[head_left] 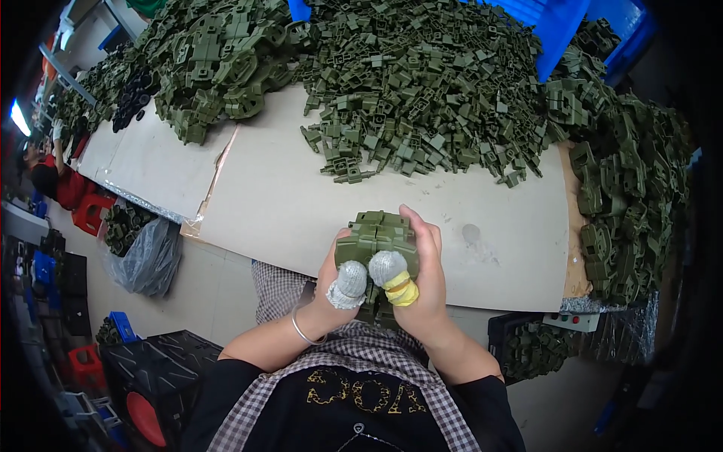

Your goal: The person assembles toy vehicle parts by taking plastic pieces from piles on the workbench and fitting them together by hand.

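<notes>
A pale counter (pixel 392 222) bears a broad heap of small green plastic parts (pixel 437 90). At the counter's near edge, a chunky green plastic piece (pixel 379 228), perhaps several joined together, is clamped between the left hand (pixel 328 290) and right hand (pixel 426 282). A whitish thumb wrap (pixel 348 283) shows on the left, a grey thumb wrap (pixel 386 264) with yellow tape (pixel 401 289) on the right.

The green part (pixel 380 230) is semi-matt plastic, the thumb covers (pixel 349 279) knit cloth — matt worktop (pixel 497 215), glossy film (pixel 141 199) along its front-left edge.
</notes>
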A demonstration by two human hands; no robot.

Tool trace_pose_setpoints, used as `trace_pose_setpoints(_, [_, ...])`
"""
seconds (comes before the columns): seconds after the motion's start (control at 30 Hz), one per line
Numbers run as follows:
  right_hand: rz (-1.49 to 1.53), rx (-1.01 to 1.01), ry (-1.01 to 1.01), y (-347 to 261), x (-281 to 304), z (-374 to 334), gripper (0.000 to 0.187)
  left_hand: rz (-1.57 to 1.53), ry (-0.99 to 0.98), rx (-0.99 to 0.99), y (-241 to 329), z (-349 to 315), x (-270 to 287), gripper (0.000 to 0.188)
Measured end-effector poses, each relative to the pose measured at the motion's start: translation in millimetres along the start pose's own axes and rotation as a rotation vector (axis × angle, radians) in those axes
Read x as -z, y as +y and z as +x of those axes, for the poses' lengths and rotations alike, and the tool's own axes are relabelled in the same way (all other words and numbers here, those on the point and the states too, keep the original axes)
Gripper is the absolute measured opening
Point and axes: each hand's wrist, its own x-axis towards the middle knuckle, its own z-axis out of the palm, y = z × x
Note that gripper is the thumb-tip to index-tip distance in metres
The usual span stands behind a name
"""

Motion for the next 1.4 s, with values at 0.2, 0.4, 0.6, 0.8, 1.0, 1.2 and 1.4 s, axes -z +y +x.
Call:
trace_pose_setpoints(0.2, [-0.012, 0.084, 0.096, 13.7, -6.4, -4.3, 0.063, -0.158, 0.094, 0.164, -4.8, -2.5, -6.8, 0.038])
trace_pose_setpoints(0.4, [-0.029, -0.064, 0.103, 12.4, -6.2, 11.8, 0.061, -0.281, 0.132, 0.146, -13.6, 11.5, -6.0, 0.040])
trace_pose_setpoints(0.6, [-0.004, -0.052, 0.144, 15.5, -10.1, 15.0, 0.059, -0.034, 0.136, 0.102, -16.1, 14.0, -6.3, 0.035])
trace_pose_setpoints(0.8, [-0.070, -0.049, 0.119, 15.8, -6.8, 14.4, 0.057, -0.040, 0.095, 0.109, -12.3, 12.4, -5.4, 0.040])
trace_pose_setpoints(1.0, [-0.081, -0.041, 0.036, 1.6, 0.4, 25.3, 0.071, -0.232, 0.101, 0.260, 4.6, 25.6, -1.5, 0.064])
trace_pose_setpoints(1.2, [0.318, -0.327, -0.298, 20.4, 45.7, 8.0, 0.086, -0.773, 0.202, 0.020, 1.6, 27.3, 30.3, 0.063])
trace_pose_setpoints(1.4, [0.754, -0.515, -0.333, 34.1, 34.3, -2.8, 0.065, -0.623, 0.330, -0.183, 13.0, 38.1, 24.0, 0.060])
